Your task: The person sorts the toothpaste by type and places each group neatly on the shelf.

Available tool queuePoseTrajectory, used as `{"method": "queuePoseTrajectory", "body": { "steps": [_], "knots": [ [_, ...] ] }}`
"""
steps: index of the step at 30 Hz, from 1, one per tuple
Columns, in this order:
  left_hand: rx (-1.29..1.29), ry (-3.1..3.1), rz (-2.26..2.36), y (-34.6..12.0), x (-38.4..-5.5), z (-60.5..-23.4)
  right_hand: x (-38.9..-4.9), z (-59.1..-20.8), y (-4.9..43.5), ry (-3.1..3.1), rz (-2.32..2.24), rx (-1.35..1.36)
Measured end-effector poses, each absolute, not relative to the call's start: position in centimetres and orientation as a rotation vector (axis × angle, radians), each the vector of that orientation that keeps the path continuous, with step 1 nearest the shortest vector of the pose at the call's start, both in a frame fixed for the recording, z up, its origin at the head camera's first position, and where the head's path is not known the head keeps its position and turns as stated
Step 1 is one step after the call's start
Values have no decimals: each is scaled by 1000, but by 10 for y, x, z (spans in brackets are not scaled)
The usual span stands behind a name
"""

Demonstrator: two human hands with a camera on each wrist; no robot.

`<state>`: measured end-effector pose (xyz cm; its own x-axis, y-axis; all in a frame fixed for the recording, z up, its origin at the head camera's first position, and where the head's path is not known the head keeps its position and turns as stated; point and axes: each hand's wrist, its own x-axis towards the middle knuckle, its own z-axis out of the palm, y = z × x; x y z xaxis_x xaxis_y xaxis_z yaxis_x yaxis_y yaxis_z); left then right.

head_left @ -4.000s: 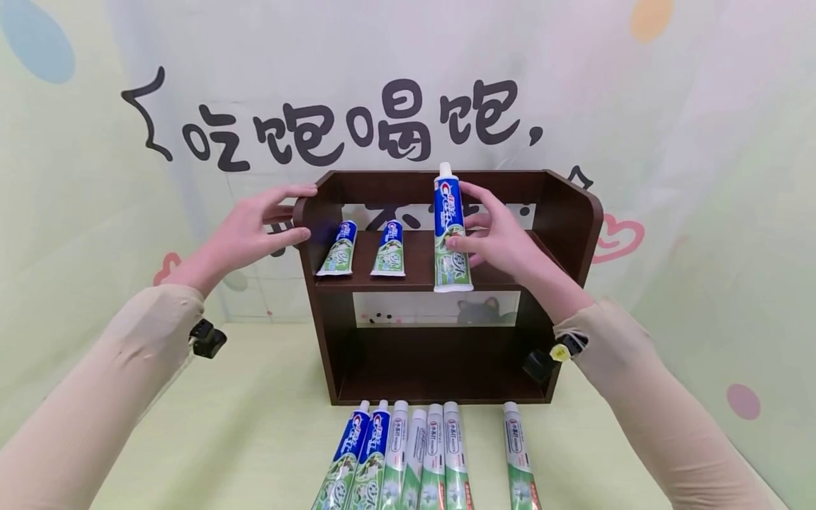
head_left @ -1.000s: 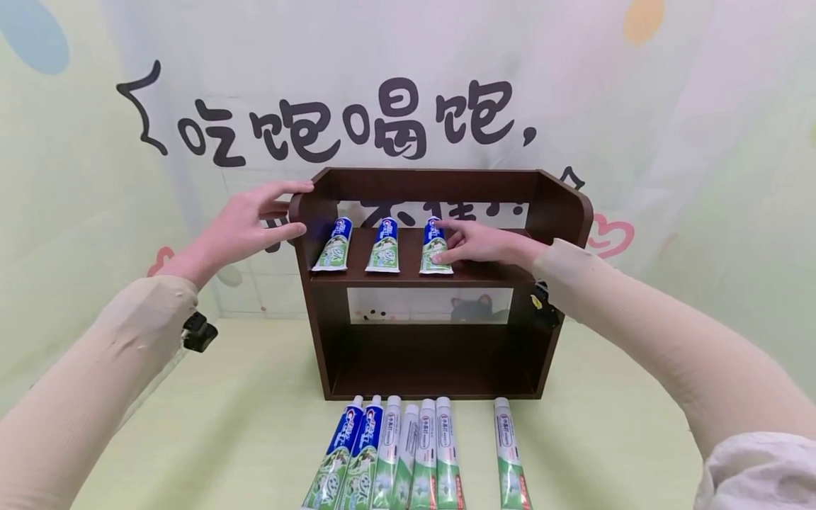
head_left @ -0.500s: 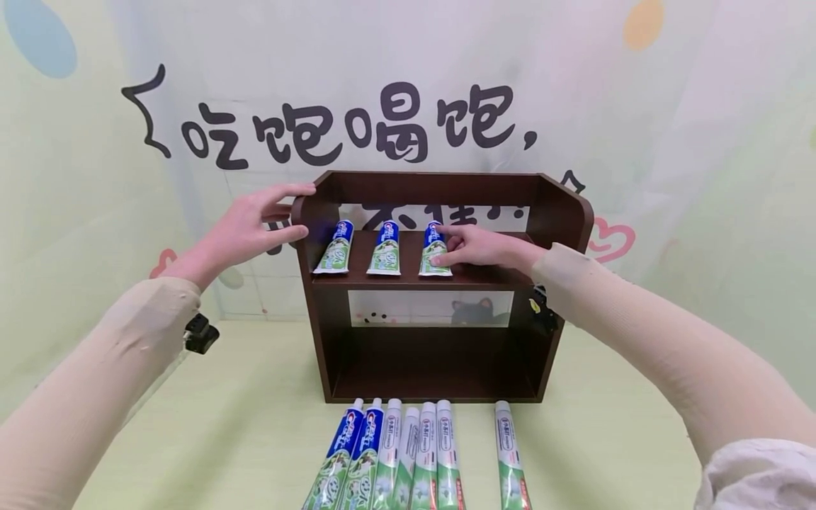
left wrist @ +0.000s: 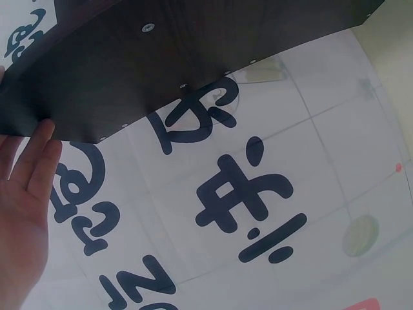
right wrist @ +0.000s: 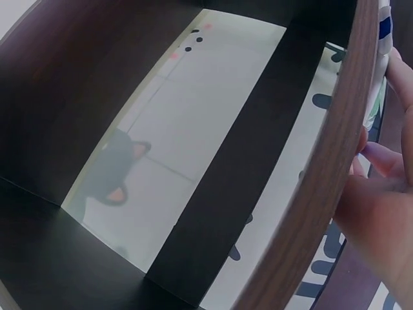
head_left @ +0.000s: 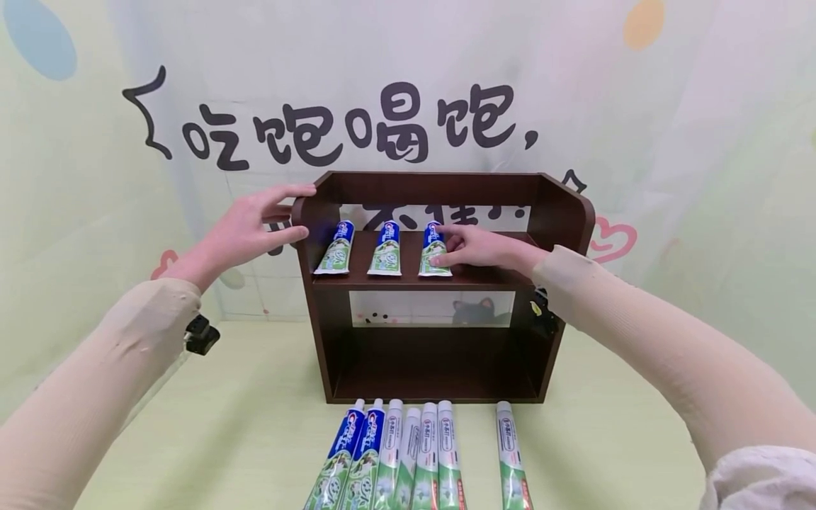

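Note:
Three blue-and-green toothpaste tubes stand in a spaced row on the upper board of a dark brown shelf [head_left: 440, 361]: a left tube [head_left: 336, 248], a middle tube [head_left: 385, 249] and a right tube [head_left: 435, 248], all leaning back with crimped ends to the front. My right hand [head_left: 474, 244] holds the right tube from its right side, thumb low on the front and index finger near the top. In the right wrist view that tube mostly hides behind the board. My left hand [head_left: 245, 230] touches the shelf's left side with extended fingers; the left wrist view shows its fingertips against the dark panel [left wrist: 148, 71].
In front of the shelf, several tubes lie on the pale table [head_left: 242, 397]. Two blue-and-green tubes [head_left: 363, 453] sit at the left of a close row of white-and-green tubes [head_left: 423, 453]. Another white-and-green tube [head_left: 512, 457] lies apart to the right. A printed curtain [head_left: 408, 64] hangs behind.
Four seconds ago my right hand held the third tube raised before the shelf; it has since come down onto the upper board. Over the last second, both hands stay put.

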<state>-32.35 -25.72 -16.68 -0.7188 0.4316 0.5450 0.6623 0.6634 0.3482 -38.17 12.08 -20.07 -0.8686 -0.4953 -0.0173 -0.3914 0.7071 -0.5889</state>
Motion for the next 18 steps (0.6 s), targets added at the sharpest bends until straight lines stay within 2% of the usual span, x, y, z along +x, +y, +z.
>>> {"method": "queuePoseTrajectory", "body": {
  "steps": [18],
  "knots": [
    [-840,-2462,-778,-258,-323,-169,-376,-178,119,2887,-691,-714]
  ]
}}
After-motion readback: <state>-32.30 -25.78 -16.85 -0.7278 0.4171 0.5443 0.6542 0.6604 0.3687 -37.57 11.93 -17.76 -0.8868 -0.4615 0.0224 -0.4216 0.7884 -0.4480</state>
